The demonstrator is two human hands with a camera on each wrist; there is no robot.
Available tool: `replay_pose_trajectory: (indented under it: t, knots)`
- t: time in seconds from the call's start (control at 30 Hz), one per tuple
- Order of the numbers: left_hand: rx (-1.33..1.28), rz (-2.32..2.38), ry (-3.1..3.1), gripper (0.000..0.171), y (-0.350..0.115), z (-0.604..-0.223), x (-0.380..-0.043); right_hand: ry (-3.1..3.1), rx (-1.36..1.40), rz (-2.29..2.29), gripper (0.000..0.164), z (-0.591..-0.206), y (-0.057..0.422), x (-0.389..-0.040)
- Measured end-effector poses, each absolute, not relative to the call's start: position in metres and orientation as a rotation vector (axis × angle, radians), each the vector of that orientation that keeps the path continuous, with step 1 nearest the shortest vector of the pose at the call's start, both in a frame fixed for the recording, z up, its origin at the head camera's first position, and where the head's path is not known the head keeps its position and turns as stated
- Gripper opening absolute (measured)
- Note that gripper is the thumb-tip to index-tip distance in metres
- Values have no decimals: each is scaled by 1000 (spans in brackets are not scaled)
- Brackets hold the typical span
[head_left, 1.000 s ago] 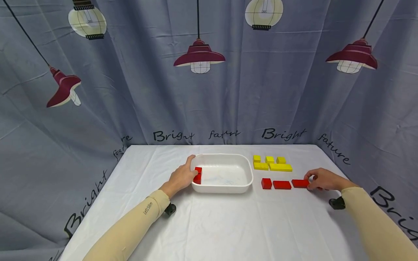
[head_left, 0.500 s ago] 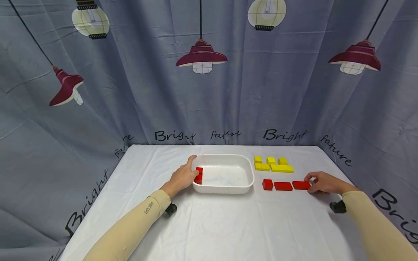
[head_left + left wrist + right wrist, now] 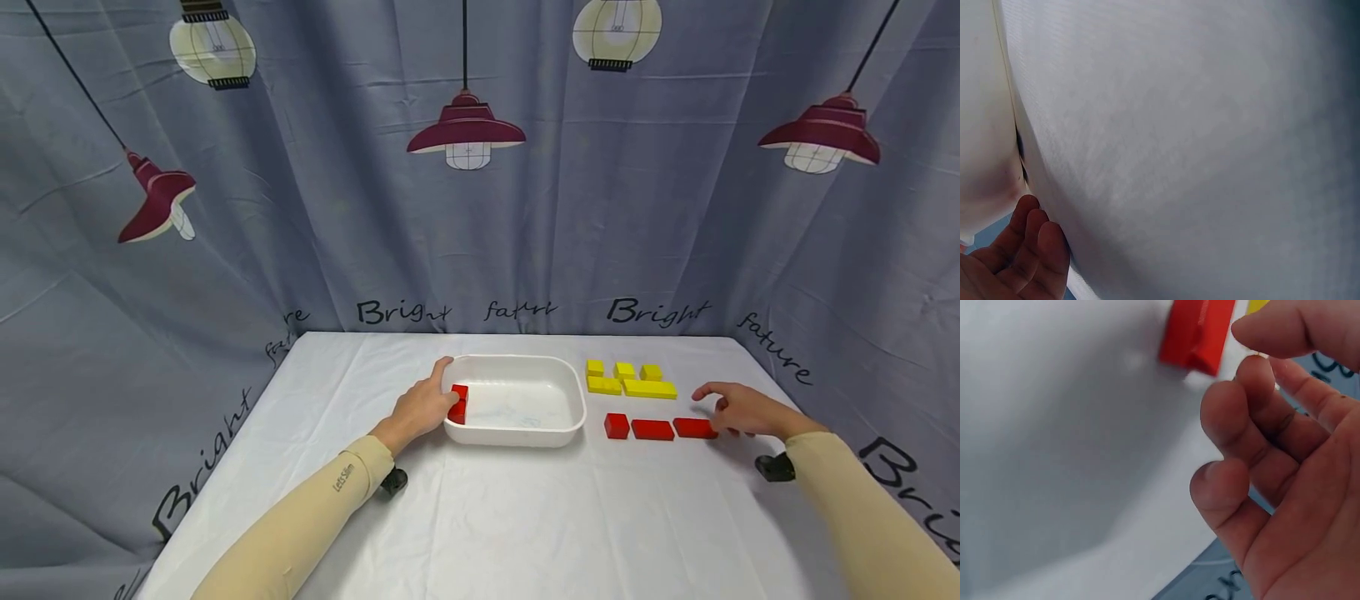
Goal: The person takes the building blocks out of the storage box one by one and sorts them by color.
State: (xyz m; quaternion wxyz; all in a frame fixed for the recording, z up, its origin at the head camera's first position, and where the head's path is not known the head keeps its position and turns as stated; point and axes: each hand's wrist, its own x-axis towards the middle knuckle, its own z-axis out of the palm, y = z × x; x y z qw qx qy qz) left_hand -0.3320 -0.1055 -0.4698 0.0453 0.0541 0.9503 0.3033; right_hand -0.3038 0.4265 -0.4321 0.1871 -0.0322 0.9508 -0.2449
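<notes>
A white plastic tray (image 3: pixel 517 435) stands on the table, and my left hand (image 3: pixel 422 407) grips its left wall. The thumb reaches over the rim, beside two red blocks (image 3: pixel 458 410) inside. In the left wrist view, the other fingers (image 3: pixel 1052 247) lie against the tray's outer side. To the right, a red cube (image 3: pixel 617 427), a red bar (image 3: pixel 652 430) and a second red bar (image 3: pixel 693 428) form a row. My right hand (image 3: pixel 744 411) is at the right end of that second bar, fingers loosely bent, holding nothing. The right wrist view shows the bar (image 3: pixel 1197 337) apart from the fingertips.
Behind the red row are yellow pieces: several cubes (image 3: pixel 624 371) at the back, a short bar (image 3: pixel 603 385) and a longer bar (image 3: pixel 649 389) in front. A white cloth (image 3: pixel 510 517) covers the table. A grey printed curtain (image 3: pixel 480 233) hangs at the back and sides.
My right hand has let go of the right-hand red bar; its forefinger has lifted and stretched forward. The left hand keeps its hold on the tray. The head view has shifted slightly.
</notes>
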Motion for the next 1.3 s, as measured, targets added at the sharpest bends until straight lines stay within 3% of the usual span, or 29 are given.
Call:
replay_pose_trajectory:
  t: [1.3]
  knots:
    - [157, 891, 2925, 69, -105, -467, -332, 2685, -513, -791, 39, -383, 284, -345]
